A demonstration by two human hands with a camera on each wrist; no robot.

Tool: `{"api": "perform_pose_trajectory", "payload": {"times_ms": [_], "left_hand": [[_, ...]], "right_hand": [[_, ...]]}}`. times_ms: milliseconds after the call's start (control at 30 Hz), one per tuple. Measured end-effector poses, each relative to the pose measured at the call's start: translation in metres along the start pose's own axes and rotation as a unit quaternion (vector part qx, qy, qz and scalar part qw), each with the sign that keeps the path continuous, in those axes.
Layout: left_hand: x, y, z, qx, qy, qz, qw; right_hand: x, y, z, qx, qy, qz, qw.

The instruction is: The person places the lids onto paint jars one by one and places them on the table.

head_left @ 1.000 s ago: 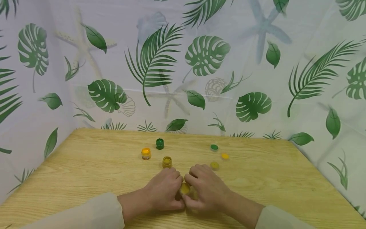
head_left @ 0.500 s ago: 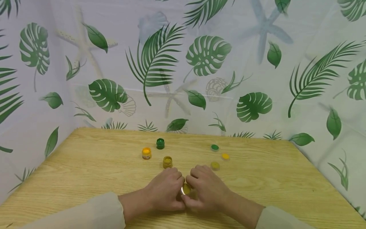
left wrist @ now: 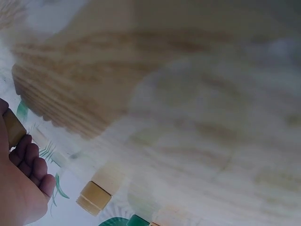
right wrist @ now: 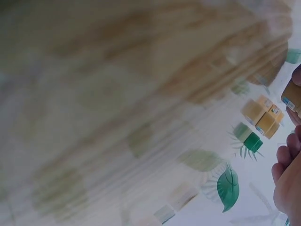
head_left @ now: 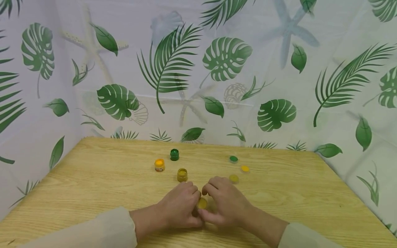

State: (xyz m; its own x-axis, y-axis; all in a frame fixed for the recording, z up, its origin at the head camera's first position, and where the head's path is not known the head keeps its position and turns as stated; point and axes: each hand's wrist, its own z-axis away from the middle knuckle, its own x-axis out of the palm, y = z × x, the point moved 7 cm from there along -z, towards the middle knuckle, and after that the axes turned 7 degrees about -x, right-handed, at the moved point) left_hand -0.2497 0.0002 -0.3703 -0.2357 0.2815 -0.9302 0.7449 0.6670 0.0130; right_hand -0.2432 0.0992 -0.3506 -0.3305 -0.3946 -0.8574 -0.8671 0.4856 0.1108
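Low over the near middle of the table, a small ochre paint jar (head_left: pixel 202 203) sits between both hands, its round top facing up. My left hand (head_left: pixel 180 206) grips it from the left; in the left wrist view the curled fingers show beside the held jar (left wrist: pixel 14 128). From the right, my right hand (head_left: pixel 227 203) has its thumb at the jar's near side and bent fingers arched at the far side. The right wrist view shows fingertips at the jar (right wrist: pixel 292 94), which bears a small label. Palms and part of the jar are hidden.
Beyond the hands stand uncapped paint jars: olive-yellow (head_left: pixel 182 175), orange-yellow (head_left: pixel 159 165) and green (head_left: pixel 174 154). To their right lie a green lid (head_left: pixel 233 159), a yellow lid (head_left: pixel 245 168) and an olive lid (head_left: pixel 234 178). A leaf-printed cloth (head_left: pixel 186 69) hangs behind the wooden table (head_left: pixel 294 193).
The right hand's fingers have loosened and spread a little around the jar's top. The left hand keeps its grip. The jars and lids on the table have not moved.
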Motion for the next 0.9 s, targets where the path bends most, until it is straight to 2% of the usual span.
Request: {"api": "perform_pose_trajectory", "payload": {"times_ms": [167, 367, 900], "left_hand": [[-0.0026, -0.0005, 0.0001, -0.006, 0.016, 0.002, 0.9999], [-0.0028, -0.0007, 0.0, -0.006, 0.023, 0.002, 0.9997], [-0.0027, 0.0009, -0.0003, -0.006, 0.027, 0.009, 0.9996]], "right_hand": [[0.0003, -0.0016, -0.0002, -0.022, 0.003, -0.006, 0.9997], [-0.0008, -0.004, -0.0009, -0.044, 0.023, 0.011, 0.9987], [-0.0023, -0.0045, -0.0015, -0.042, 0.03, 0.015, 0.9986]]}}
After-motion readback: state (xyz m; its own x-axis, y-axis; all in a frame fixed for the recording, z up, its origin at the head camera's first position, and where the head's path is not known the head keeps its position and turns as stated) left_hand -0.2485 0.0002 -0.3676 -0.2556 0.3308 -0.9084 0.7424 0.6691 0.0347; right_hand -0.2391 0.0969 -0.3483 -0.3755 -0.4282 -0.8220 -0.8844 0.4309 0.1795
